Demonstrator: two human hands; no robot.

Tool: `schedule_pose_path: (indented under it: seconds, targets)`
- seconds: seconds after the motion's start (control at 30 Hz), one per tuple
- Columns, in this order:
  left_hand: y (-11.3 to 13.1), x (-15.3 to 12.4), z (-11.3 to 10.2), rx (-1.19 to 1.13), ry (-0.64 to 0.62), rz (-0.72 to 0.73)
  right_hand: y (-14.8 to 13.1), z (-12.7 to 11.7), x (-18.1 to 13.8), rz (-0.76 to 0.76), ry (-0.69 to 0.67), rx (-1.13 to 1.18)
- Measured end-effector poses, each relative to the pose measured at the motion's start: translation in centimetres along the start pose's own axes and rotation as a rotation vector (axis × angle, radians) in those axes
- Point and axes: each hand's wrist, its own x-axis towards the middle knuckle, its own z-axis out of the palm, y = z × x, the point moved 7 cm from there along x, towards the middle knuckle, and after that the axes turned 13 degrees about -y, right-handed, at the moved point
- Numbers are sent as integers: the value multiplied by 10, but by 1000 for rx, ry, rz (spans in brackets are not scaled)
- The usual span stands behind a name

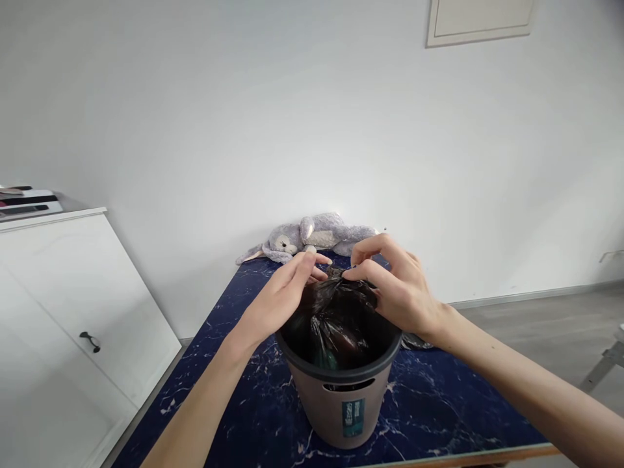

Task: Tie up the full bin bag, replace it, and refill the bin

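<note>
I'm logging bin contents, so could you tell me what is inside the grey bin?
A black plastic bag, gathered at its top by both hands, fills the grey bin. Its contents are hidden.

Soft, even daylight fills the room, brightest on the white wall [312,117]. Shadows are faint beneath the bin [341,403] on the table [439,409]. The picture is sharp centrally, with straight lines bowing toward the edges.

a glossy black trash bag [336,318], its top gathered into a bunch, sits inside an upright grey-brown bin [341,403] with a dark rim.
</note>
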Motion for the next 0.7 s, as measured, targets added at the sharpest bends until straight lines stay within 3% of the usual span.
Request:
schedule_pose_path:
  seconds: [0.13, 0.3, 0.53, 0.7]
  targets:
    - [4, 7, 7, -44, -95, 15, -2, 2, 2, 8, -38, -56]
    - [8, 8, 0, -22, 6, 34, -1, 11, 4, 3, -183, -17]
    - [-2, 9, -15, 29, 100, -19, -13, 5, 6, -155, -244, 26]
    - [-7, 8, -24, 174, 143, -37, -15, 6, 5, -118, -327, 133]
